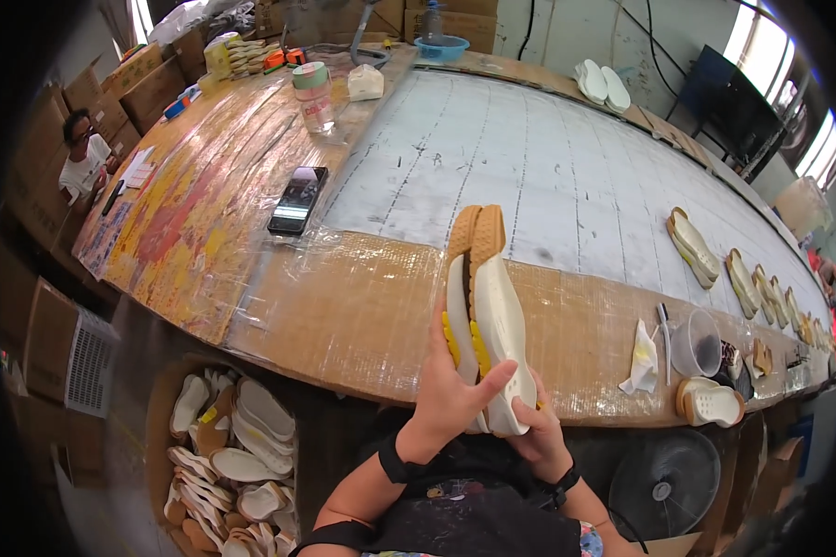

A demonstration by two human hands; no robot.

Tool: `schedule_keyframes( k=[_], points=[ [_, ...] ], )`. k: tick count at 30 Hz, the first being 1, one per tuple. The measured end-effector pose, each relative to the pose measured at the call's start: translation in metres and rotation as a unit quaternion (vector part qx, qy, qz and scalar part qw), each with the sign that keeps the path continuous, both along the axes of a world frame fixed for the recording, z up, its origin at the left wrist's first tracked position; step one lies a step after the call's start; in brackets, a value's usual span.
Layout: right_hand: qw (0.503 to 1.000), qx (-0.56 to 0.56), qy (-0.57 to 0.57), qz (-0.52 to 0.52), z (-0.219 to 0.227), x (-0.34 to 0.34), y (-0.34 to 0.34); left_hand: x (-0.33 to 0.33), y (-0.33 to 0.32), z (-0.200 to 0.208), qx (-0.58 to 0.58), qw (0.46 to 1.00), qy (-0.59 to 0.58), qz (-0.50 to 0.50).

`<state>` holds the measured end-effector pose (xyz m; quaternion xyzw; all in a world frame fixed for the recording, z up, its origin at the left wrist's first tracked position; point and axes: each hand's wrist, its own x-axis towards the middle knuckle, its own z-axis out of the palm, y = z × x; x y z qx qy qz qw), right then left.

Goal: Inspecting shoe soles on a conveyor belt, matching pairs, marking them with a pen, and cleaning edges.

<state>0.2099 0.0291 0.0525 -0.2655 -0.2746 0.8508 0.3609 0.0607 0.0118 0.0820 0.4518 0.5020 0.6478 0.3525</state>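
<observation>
The person's left hand is clasped around the left side of a pair of shoe soles, its thumb laid across the near face. The right hand grips their lower end, thumb pressed on the white face and fingers curled behind. The soles stand on end side by side, touching, just above and between the two hands; they are white with tan tips at the top and yellow patches along the sides, near the left fingers.

Past the hands lies the table's brown cardboard strip, and beyond that a white sheet ruled with dark lines. Farther off and left of the left hand lies a phone, with a clear jar behind it, a roll of tape on top. Below and left of the left hand is a box heaped with loose soles.

To the right of the right hand, on the cardboard, are a crumpled white cloth, a thin brush and a clear cup. Nearer, at the table edge, sits a tan-and-white sole. More soles stretch away in a row farther right. Below these, right of the right hand, is a round fan.
</observation>
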Motion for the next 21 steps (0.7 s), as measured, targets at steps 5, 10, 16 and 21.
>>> schedule_keyframes(
  k=[5,10,16,21],
  points=[
    [1.0,0.003,0.0,-0.008,-0.01,0.002,-0.009,0.004,-0.007,0.003,0.038,0.993,0.102,0.054],
    [0.996,0.057,-0.042,-0.047,0.003,0.003,-0.003,0.005,-0.001,-0.002,0.033,0.978,0.18,0.097],
    [0.805,0.517,-0.247,-0.152,0.032,-0.012,0.007,-0.002,0.017,-0.015,-0.016,0.918,-0.396,-0.022],
    [0.753,0.567,-0.281,-0.181,0.039,-0.029,-0.008,-0.009,0.006,-0.026,0.001,0.902,-0.423,-0.081]
  ],
)
